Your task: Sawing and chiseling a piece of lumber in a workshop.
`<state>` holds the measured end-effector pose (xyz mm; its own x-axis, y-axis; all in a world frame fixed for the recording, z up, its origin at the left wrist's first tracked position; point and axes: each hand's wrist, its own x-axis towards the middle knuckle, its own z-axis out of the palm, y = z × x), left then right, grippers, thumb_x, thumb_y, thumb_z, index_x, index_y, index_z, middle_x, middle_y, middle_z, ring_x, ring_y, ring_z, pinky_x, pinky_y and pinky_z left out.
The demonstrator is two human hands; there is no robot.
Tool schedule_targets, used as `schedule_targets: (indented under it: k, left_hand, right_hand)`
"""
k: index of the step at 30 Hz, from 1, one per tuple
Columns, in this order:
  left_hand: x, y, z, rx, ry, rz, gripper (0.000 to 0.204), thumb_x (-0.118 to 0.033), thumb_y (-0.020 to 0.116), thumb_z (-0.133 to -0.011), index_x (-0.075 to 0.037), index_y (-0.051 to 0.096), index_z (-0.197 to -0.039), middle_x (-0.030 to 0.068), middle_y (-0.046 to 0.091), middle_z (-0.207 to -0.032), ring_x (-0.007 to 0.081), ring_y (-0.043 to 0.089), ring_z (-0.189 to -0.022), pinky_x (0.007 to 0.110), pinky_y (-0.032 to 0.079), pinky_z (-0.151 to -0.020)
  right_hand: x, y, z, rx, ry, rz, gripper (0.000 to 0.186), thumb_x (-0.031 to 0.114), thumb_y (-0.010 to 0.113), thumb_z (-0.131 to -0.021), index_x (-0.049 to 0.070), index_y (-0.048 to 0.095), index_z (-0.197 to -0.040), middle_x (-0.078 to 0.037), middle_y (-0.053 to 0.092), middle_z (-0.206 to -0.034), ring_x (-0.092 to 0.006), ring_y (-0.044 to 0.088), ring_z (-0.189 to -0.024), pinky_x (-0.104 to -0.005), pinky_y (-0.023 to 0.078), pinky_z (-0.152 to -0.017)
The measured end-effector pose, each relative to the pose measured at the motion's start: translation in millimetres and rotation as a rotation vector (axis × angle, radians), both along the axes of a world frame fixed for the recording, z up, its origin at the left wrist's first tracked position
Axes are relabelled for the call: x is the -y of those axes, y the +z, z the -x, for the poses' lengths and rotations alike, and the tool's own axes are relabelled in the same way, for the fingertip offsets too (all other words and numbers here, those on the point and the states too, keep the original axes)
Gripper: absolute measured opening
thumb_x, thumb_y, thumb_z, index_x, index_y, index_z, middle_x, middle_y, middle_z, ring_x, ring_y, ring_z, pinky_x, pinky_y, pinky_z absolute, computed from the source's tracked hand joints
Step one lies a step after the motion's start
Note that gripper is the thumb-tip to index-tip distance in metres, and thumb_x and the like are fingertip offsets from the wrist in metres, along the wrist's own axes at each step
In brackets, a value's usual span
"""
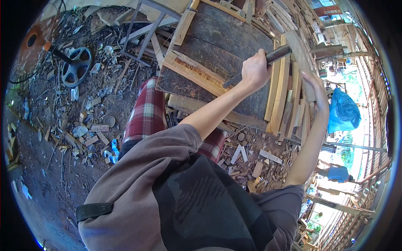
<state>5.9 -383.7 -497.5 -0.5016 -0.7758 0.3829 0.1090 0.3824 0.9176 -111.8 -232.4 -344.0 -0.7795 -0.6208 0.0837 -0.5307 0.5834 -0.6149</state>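
Observation:
My left hand point(255, 72) is closed round a chisel point(279, 54). Its thick dark handle sticks out past the thumb side, and the flat blade slants down to the left. The blade's tip is at the edge of a pale wooden beam point(184, 71), which has a rough brown strip chipped along its top. The beam lies across a dark, worn wooden bench top point(234, 35). Over to the right, my right hand point(317, 88) has its fingers round a flat grey-brown piece of wood point(299, 50). The far side of that grip is hidden.
Several sawn wooden strips point(278, 90) lie along the bench's right side. Offcuts and chips point(98, 134) litter the dirt floor. At the left are a black handwheel point(77, 67) and a grey metal frame point(153, 33). A blue plastic bag point(343, 111) hangs at the right.

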Motion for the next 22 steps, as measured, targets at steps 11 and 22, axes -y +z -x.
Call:
schedule_targets:
  k: [11, 22]
  left_hand:
    - [-14, 23, -35, 0.008, -0.253, 0.114, 0.022, -0.016, 0.065, -0.074, -0.005, 0.057, -0.091, 0.0171, 0.064, -0.073, 0.0377, 0.064, -0.070, 0.047, 0.052, -0.065]
    - [-29, 41, -68, 0.118, -0.576, 0.154, 0.026, -0.022, 0.070, -0.073, -0.011, 0.069, -0.096, 0.0163, 0.068, -0.075, 0.0354, 0.067, -0.074, 0.041, 0.054, -0.072]
  right_hand:
    - [-40, 47, -102, 0.053, -0.085, 0.449, 0.059, 0.041, 0.054, -0.091, 0.000, 0.049, -0.132, 0.000, 0.046, -0.059, -0.0053, 0.041, -0.043, -0.0181, 0.031, -0.039]
    - [-131, -39, -193, 0.101, -0.232, 0.849, 0.084, 0.051, 0.053, -0.086, -0.003, 0.026, -0.145, -0.007, 0.046, -0.060, -0.0151, 0.045, -0.043, -0.0235, 0.036, -0.038]
